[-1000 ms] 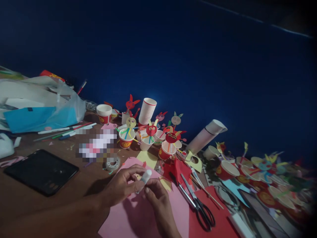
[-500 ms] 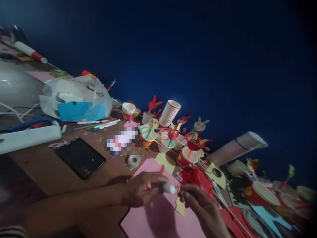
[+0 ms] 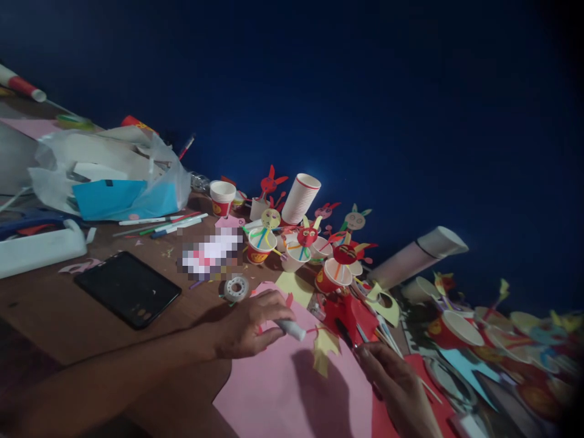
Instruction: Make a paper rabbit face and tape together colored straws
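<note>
My left hand (image 3: 258, 325) is closed around a whitish cylinder that looks like a glue stick (image 3: 291, 329), its free end pointing right over the pink paper sheet (image 3: 269, 389). Just beyond that end lies a cut piece of yellow paper (image 3: 325, 350), with a thin red strip beside it. My right hand (image 3: 390, 371) is at the sheet's right edge, its fingertips pinched at slim dark and grey blades that look like scissors (image 3: 360, 333). Red paper (image 3: 360, 313) lies under and behind them. The grip on the blades is partly hidden.
Paper cups with paper animal faces (image 3: 335, 274) stand behind the sheet, beside a cup stack (image 3: 301, 198) and a white bottle (image 3: 420, 252). A tape roll (image 3: 236, 288), a black tablet (image 3: 128, 289), pens (image 3: 180, 226) and a plastic bag (image 3: 114, 176) are leftward.
My right hand has left the end of the glue stick and moved right to the scissors. My left hand keeps the glue stick. The view has shifted right.
</note>
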`<state>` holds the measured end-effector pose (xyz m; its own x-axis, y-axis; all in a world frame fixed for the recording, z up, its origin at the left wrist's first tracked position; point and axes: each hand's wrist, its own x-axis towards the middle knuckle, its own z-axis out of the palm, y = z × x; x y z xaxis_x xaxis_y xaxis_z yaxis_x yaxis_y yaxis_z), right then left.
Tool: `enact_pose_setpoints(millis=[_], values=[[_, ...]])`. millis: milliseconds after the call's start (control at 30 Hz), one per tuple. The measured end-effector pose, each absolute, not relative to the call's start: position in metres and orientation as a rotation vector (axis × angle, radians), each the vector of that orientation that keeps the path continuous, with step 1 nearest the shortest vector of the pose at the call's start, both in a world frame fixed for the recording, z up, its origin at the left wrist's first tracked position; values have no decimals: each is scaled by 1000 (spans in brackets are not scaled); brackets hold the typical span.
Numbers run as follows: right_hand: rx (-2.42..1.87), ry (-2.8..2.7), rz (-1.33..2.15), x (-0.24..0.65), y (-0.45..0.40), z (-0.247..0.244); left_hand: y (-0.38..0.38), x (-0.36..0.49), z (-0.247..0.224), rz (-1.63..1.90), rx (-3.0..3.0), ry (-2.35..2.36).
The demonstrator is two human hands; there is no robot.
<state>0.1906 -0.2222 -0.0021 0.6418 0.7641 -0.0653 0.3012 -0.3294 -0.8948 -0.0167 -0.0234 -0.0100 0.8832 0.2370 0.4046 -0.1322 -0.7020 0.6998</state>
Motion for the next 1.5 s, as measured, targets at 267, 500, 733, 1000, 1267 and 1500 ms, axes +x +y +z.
enact_pose_setpoints(millis=[267, 500, 733, 1000, 1267, 1500], values=[[-2191, -1468, 221, 174, -191, -26, -21, -14, -4, 584, 2337, 109], [-2436, -1567, -136, 184, -137, -50, -14, -12, -1, 591, 2315, 159], [-2280, -1605, -28, 182, -146, -34, -10, -15, -8, 611, 2286, 240], [-1773, -1565, 508, 171, -160, 5, -13, -17, 0, 489, 2306, 103], [-1702, -1793, 296, 167, -167, 12, -14, -12, 3, 385, 2468, 101], [-1732, -1801, 150, 165, -169, 9, -15, -14, 4, 444, 2341, 138]])
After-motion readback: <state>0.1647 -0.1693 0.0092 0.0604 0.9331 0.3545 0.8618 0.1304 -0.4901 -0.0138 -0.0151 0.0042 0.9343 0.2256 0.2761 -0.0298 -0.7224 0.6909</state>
